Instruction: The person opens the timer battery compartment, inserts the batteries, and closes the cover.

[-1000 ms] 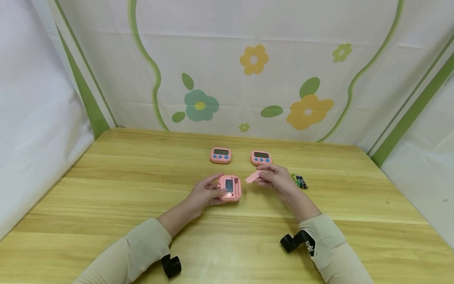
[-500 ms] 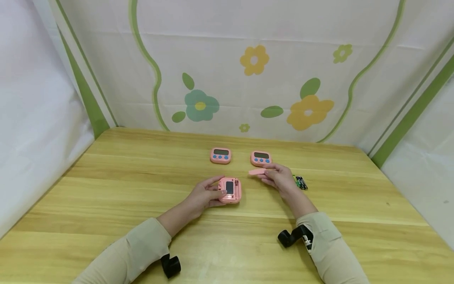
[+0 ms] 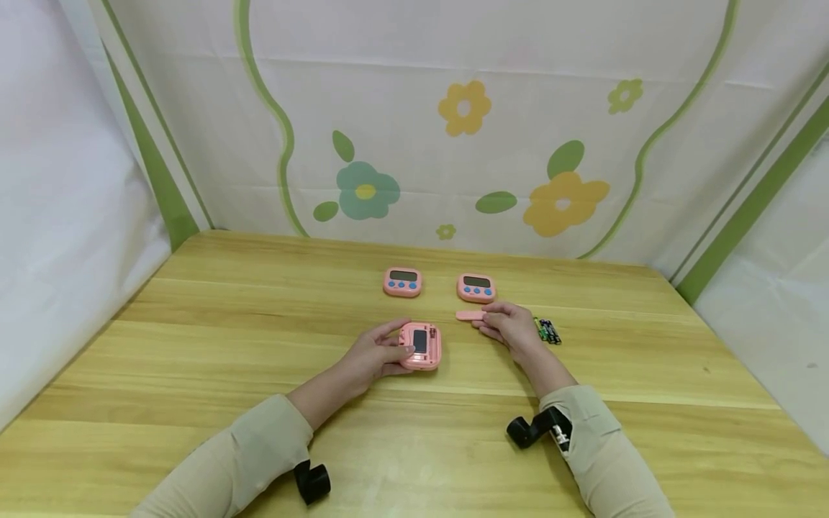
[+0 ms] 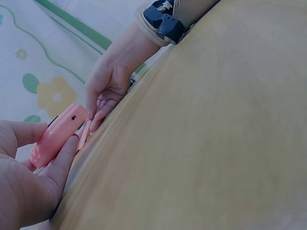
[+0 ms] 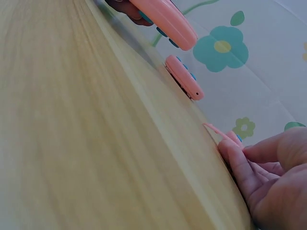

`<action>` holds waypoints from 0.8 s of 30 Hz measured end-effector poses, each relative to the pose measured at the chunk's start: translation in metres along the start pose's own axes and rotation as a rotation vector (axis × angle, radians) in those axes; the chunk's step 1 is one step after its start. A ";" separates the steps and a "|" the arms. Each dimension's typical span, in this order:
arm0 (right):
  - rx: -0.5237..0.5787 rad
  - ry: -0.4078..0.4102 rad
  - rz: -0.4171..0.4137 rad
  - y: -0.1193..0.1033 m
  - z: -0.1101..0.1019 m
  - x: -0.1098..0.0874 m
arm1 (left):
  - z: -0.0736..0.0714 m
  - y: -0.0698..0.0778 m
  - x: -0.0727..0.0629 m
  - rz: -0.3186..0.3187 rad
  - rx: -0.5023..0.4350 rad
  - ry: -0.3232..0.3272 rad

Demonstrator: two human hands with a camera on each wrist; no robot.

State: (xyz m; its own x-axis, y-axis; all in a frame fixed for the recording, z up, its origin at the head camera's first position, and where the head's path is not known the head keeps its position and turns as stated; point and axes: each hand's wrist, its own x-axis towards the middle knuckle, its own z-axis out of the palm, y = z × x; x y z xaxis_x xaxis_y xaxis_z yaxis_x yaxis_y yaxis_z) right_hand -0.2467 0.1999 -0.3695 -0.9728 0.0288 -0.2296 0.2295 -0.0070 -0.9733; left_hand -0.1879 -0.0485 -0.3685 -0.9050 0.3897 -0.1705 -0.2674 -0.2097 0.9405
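My left hand (image 3: 376,352) grips a pink digital timer (image 3: 432,352) with its back facing up, thumb on top. The battery slot along its right side is uncovered, and a dark rectangular patch shows in the middle. Blue buttons show on its underside in the right wrist view. My right hand (image 3: 508,327) pinches a thin pink battery cover (image 3: 468,315) between thumb and fingers, low over the table and right of the held timer. In the right wrist view the cover (image 5: 214,128) juts out past the fingertips.
Two more pink timers, one on the left (image 3: 403,283) and one on the right (image 3: 476,288), lie face up behind the hands. Several small batteries (image 3: 549,331) lie right of my right hand. A flowered cloth (image 3: 414,144) hangs behind the wooden table (image 3: 414,446).
My right hand has moved the battery cover slightly away from the held timer and up toward the right timer, tilting it flatter. The left hand has hardly moved.
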 end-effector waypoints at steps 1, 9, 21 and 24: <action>-0.002 0.002 0.001 0.000 0.000 0.000 | 0.000 0.000 0.000 0.002 -0.001 -0.004; 0.011 0.012 0.005 0.002 0.002 0.000 | -0.002 -0.001 0.000 0.001 -0.008 -0.003; 0.025 0.062 -0.033 0.000 0.001 -0.005 | 0.000 -0.003 0.000 -0.007 -0.013 -0.003; 0.026 0.056 -0.040 -0.001 0.000 -0.006 | 0.000 -0.002 0.000 -0.008 -0.016 -0.003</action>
State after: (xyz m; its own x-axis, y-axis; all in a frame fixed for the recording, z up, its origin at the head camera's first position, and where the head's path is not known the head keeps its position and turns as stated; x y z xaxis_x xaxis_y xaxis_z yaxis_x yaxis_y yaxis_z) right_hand -0.2415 0.1995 -0.3671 -0.9779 0.0853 -0.1910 0.1890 -0.0310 -0.9815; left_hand -0.1874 -0.0475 -0.3705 -0.9019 0.3940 -0.1769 -0.2797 -0.2208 0.9344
